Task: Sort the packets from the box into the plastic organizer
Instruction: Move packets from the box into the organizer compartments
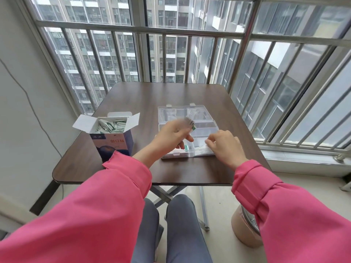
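Over the clear organizer (201,128), the left hand (171,136) pinches blurry packets (189,123). The right hand (225,144) curls on its 4 o'clock edge. The open box (112,133) sits at 9 o'clock.

L hand (173,134) raised, fingers blurred, pinched shut w/ thumb. R hand (225,144) lower to its right, knuckles up, fingers curled down. Both arms reach far, pink sleeves.
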{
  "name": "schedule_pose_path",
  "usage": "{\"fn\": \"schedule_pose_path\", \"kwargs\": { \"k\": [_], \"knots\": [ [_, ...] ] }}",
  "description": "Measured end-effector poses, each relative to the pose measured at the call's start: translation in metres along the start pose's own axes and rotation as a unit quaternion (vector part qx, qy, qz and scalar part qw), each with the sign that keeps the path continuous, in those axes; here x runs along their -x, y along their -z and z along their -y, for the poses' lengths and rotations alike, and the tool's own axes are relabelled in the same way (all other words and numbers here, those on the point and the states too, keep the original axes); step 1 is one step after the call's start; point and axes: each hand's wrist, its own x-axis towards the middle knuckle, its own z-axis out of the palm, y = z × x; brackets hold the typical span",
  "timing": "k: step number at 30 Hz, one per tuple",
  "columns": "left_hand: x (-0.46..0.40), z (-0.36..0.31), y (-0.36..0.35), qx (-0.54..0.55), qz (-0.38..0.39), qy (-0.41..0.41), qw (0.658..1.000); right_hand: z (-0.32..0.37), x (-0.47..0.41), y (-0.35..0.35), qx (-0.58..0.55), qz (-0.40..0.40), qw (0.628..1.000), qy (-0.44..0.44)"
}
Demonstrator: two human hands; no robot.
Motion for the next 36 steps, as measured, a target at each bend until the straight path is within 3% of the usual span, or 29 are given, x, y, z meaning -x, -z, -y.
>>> {"fn": "schedule_pose_path", "kwargs": {
  "k": [12, 15, 18, 21, 32, 36],
  "knots": [
    [0.002, -0.008, -0.004, 0.012, 0.012, -0.015, 1.0, -0.004, 0.002, 0.002, -0.016, 0.069, 0.997, 0.029],
    [0.006, -0.007, -0.001, 0.08, 0.019, -0.001, 0.997, -0.003, 0.001, 0.005, -0.106, 0.031, 0.994, 0.025],
    [0.009, -0.003, 0.003, 0.125, 0.027, 0.018, 0.992, 0.008, 0.002, 0.02, -0.314, -0.032, 0.949, 0.019],
    [0.012, -0.002, 0.006, 0.131, 0.032, 0.024, 0.991, 0.023, 0.002, 0.03, -0.478, 0.022, 0.877, 0.037],
    [0.017, 0.005, 0.022, 0.155, -0.017, 0.036, 0.987, 0.042, -0.001, 0.028, -0.578, 0.064, 0.814, -0.007],
    [0.019, 0.006, 0.025, 0.137, 0.001, 0.05, 0.989, 0.047, -0.001, 0.027, -0.57, 0.078, 0.818, -0.013]
  ]
}}
